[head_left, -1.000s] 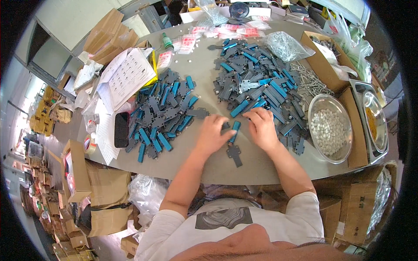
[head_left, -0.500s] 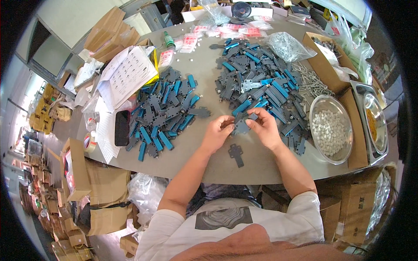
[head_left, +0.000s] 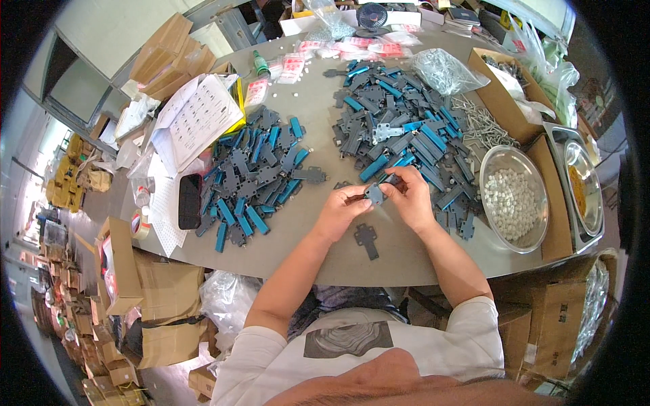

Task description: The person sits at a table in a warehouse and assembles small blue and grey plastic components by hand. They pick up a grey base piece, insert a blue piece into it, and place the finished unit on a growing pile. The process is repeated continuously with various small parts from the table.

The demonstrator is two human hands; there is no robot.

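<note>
Both my hands pinch one small dark grey cross-shaped plastic part [head_left: 374, 193] above the near middle of the table. My left hand [head_left: 344, 208] grips its left end between thumb and fingers. At its right end, my right hand [head_left: 410, 196] is closed, with fingertips hiding some of the part. A single dark grey cross-shaped piece [head_left: 366, 241] lies flat on the table just below my hands. Beyond my right hand spreads a large pile of grey and blue parts [head_left: 399, 128]. A smaller heap of similar parts [head_left: 250, 169] lies to the left.
A steel bowl of small white pieces [head_left: 512, 203] stands at the right, beside loose screws [head_left: 484, 122] and a cardboard box [head_left: 511, 88]. A black phone [head_left: 190, 200] and paper sheets [head_left: 196, 122] lie left. Plastic bags [head_left: 352, 51] and a small fan [head_left: 372, 15] are at the back.
The part between my hands has turned and tilted, showing less of its flat face. My hands have shifted slightly while keeping hold of it.
</note>
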